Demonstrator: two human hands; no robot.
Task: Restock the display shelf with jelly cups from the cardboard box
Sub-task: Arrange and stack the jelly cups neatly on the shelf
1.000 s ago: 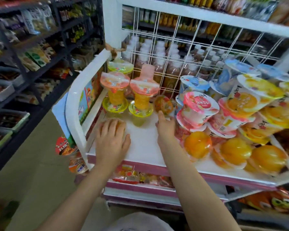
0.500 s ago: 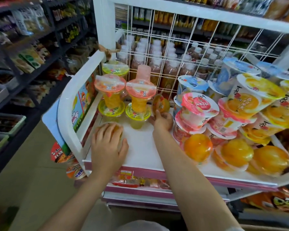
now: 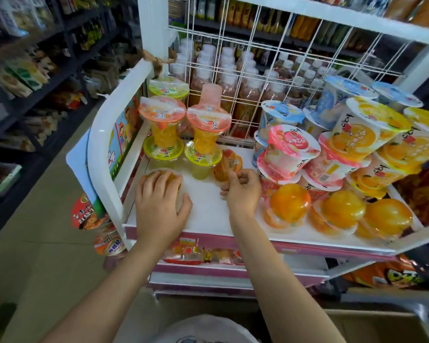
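Observation:
My left hand (image 3: 159,206) lies over an orange jelly cup (image 3: 167,175) at the front left of the white display shelf (image 3: 208,211), its fingers curved round the top. My right hand (image 3: 243,191), fingers curled, pinches the edge of a small orange jelly cup (image 3: 225,162) that lies tilted beside two stacked goblet-shaped jelly cups (image 3: 204,142). Round orange jelly cups (image 3: 290,204) line the front right. Behind them, pink and orange tubs (image 3: 292,149) are piled up. The top of a cardboard box (image 3: 372,325) shows at the bottom right.
A white wire grid (image 3: 258,78) backs the shelf, with bottles (image 3: 228,82) behind it. A curved white side rail (image 3: 104,134) closes off the left. Snack packs (image 3: 198,254) lie on the tier below. Dark aisle shelving (image 3: 35,70) stands to the left.
My right hand went from lying flat and reaching to curled at the small orange cup, and drew slightly toward me. My left hand stayed on its cup.

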